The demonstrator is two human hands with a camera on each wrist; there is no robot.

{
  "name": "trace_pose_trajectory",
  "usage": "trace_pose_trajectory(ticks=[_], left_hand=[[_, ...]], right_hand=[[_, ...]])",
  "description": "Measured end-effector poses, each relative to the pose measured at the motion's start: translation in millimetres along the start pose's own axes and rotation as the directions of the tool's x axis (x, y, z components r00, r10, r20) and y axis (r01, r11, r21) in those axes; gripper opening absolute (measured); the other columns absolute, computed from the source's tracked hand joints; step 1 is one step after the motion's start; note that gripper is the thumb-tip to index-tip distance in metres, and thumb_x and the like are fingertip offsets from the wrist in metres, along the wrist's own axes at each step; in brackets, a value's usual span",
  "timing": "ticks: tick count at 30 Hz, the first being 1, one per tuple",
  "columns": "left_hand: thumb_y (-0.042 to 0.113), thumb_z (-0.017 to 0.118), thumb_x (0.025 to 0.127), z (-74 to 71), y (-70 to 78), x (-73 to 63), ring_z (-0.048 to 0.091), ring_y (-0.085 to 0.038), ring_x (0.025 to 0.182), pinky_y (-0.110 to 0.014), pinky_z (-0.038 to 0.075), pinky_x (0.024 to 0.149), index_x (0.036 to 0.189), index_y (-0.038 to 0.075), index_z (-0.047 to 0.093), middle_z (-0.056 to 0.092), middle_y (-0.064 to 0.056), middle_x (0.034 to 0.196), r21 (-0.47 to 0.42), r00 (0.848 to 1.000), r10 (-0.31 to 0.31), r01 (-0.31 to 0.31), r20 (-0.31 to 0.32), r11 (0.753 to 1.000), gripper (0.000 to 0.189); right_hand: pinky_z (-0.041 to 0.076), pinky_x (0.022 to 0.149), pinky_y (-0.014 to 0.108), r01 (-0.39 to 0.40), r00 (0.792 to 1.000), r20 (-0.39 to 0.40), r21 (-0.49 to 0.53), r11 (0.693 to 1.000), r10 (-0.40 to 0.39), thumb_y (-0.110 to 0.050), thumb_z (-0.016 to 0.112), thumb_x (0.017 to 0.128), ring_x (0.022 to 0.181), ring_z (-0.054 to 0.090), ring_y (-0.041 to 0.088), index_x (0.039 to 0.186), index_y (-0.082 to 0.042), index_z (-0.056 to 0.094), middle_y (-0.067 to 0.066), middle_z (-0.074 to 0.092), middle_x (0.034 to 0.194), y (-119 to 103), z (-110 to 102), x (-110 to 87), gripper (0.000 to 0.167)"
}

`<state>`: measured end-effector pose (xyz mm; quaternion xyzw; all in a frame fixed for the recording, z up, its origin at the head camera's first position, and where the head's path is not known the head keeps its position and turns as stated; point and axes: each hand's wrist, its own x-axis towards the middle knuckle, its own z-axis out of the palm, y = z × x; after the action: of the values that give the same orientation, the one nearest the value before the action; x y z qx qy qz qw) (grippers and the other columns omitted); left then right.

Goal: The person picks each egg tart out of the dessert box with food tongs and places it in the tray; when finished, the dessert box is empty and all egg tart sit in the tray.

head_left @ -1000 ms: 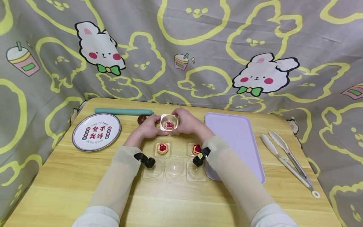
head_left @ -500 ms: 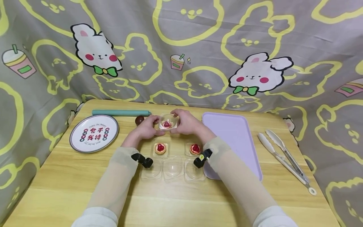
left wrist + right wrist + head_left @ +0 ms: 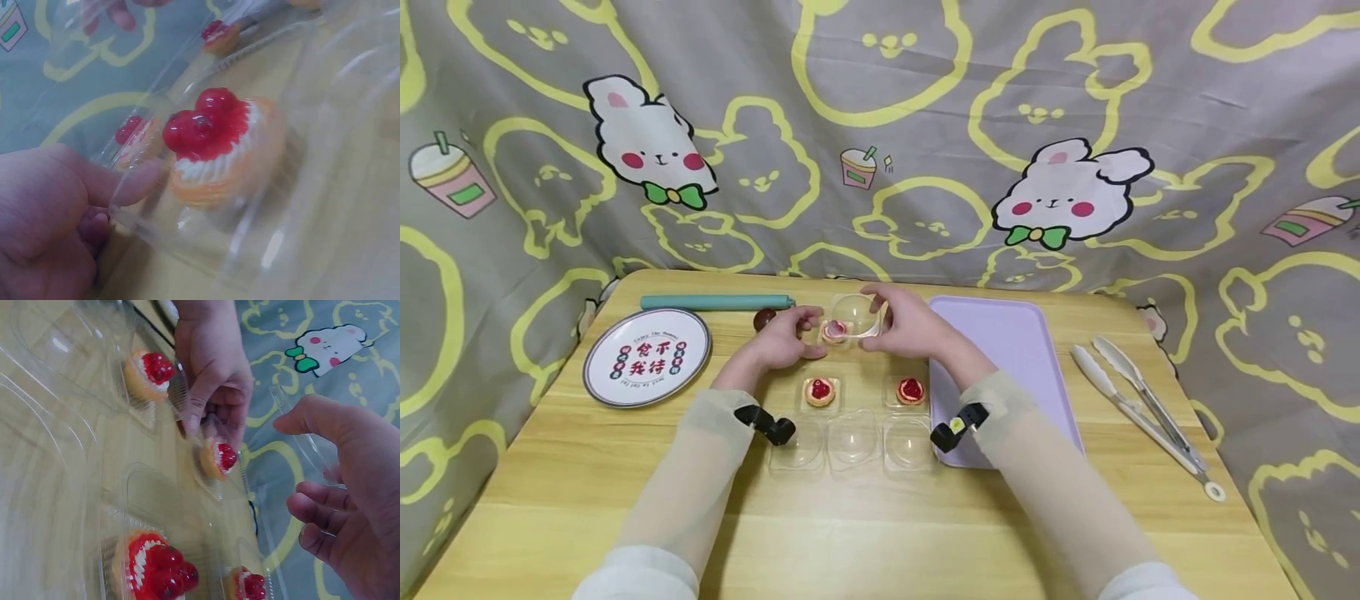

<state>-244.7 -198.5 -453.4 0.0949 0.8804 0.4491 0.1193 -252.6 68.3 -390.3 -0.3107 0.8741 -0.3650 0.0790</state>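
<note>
My left hand [image 3: 778,337] pinches the edge of a clear plastic box base [image 3: 144,228], its thumb along the rim. In that base sits a small fruit tart [image 3: 834,332] with red cherries and white cream. My right hand [image 3: 913,321] grips a clear domed lid [image 3: 855,313] by its side, tilted, up and to the right of the tart. Nearer me, two more tarts, a left one [image 3: 820,392] and a right one [image 3: 912,391], sit in clear bases. The right wrist view also shows a further tart [image 3: 250,584], hidden in the head view behind my right hand.
Three clear lids [image 3: 853,437] lie in a row in front of the tarts. To the right are a lilac tray [image 3: 1000,350] and tongs [image 3: 1142,408]. A white plate [image 3: 647,358], a teal cylinder [image 3: 715,302] and a brown ball [image 3: 764,319] are at the left.
The lid, at first facing me directly above the tart, has tilted and moved right with my right hand. My left hand stays at the base. The head view has shifted slightly.
</note>
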Motion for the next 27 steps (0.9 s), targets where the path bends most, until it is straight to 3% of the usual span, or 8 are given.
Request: trace_pose_trajectory(ticks=[6, 12, 16, 19, 21, 24, 27], left_hand=[[0.002, 0.080, 0.093, -0.1, -0.4, -11.5, 0.052, -0.038, 0.131, -0.050, 0.040, 0.116, 0.158, -0.006, 0.039, 0.056, -0.023, 0.141, -0.007, 0.998, 0.054, -0.054, -0.028, 0.998, 0.077], [0.002, 0.073, 0.099, -6.3, 9.5, -30.5, 0.050, -0.041, 0.136, -0.053, 0.042, 0.115, 0.159, -0.001, 0.041, 0.051, -0.026, 0.148, -0.121, 0.989, 0.124, -0.133, -0.081, 0.984, 0.068], [0.007, 0.068, 0.104, -4.4, 29.1, -47.9, 0.049, -0.044, 0.137, -0.057, 0.044, 0.113, 0.161, 0.003, 0.039, 0.051, -0.026, 0.150, -0.233, 0.966, 0.242, -0.256, -0.088, 0.938, 0.065], [0.003, 0.074, 0.099, 1.4, 46.7, -60.2, 0.050, -0.047, 0.136, -0.063, 0.044, 0.110, 0.164, 0.010, 0.035, 0.054, -0.022, 0.150, -0.302, 0.937, 0.344, -0.347, -0.065, 0.888, 0.077], [-0.001, 0.080, 0.093, 6.6, 57.0, -66.1, 0.052, -0.048, 0.135, -0.065, 0.044, 0.108, 0.165, 0.014, 0.036, 0.057, -0.019, 0.149, -0.312, 0.917, 0.396, -0.389, -0.046, 0.867, 0.086], [-0.001, 0.084, 0.089, 14.8, 67.6, -71.5, 0.056, -0.043, 0.131, -0.065, 0.046, 0.106, 0.164, 0.016, 0.039, 0.060, -0.017, 0.146, -0.279, 0.900, 0.435, -0.423, -0.023, 0.862, 0.089], [0.003, 0.086, 0.088, 21.6, 75.0, -75.1, 0.061, -0.034, 0.127, -0.059, 0.050, 0.104, 0.162, 0.016, 0.043, 0.064, -0.013, 0.142, -0.240, 0.895, 0.446, -0.437, -0.021, 0.867, 0.086]], right_hand=[[0.053, 0.065, 0.033, 0.011, 0.999, -0.046, 0.044, 0.999, -0.009, -0.024, 0.089, 0.080, 0.074, 0.064, 0.025, 0.150, 0.001, 0.051, 0.005, 0.062, 0.112, 0, -9, -19.0, 0.084], [0.051, 0.064, 0.033, 0.065, 0.995, -0.087, 0.083, 0.994, -0.058, -0.021, 0.090, 0.080, 0.072, 0.060, 0.020, 0.149, 0.003, 0.052, 0.014, 0.063, 0.111, -4, -16, -37.4, 0.082], [0.050, 0.065, 0.033, 0.105, 0.990, -0.108, 0.107, 0.989, -0.093, -0.019, 0.090, 0.079, 0.071, 0.058, 0.018, 0.147, 0.002, 0.054, 0.014, 0.063, 0.103, -10, -20, -49.9, 0.080], [0.049, 0.064, 0.034, 0.137, 0.985, -0.126, 0.122, 0.983, -0.122, -0.019, 0.090, 0.079, 0.070, 0.057, 0.018, 0.145, 0.000, 0.055, 0.009, 0.062, 0.096, -16, -22, -60.5, 0.077], [0.048, 0.063, 0.033, 0.163, 0.980, -0.138, 0.133, 0.978, -0.144, -0.018, 0.091, 0.079, 0.070, 0.056, 0.018, 0.145, -0.001, 0.056, 0.005, 0.061, 0.094, -20, -22, -68.0, 0.076], [0.046, 0.059, 0.030, 0.197, 0.974, -0.148, 0.157, 0.968, -0.174, -0.015, 0.092, 0.079, 0.068, 0.055, 0.019, 0.145, -0.003, 0.058, 0.005, 0.061, 0.096, -24, -21, -76.7, 0.076], [0.045, 0.057, 0.028, 0.221, 0.969, -0.151, 0.191, 0.956, -0.194, -0.012, 0.092, 0.078, 0.066, 0.054, 0.020, 0.145, -0.004, 0.059, 0.004, 0.062, 0.098, -25, -18, -83.4, 0.075]])
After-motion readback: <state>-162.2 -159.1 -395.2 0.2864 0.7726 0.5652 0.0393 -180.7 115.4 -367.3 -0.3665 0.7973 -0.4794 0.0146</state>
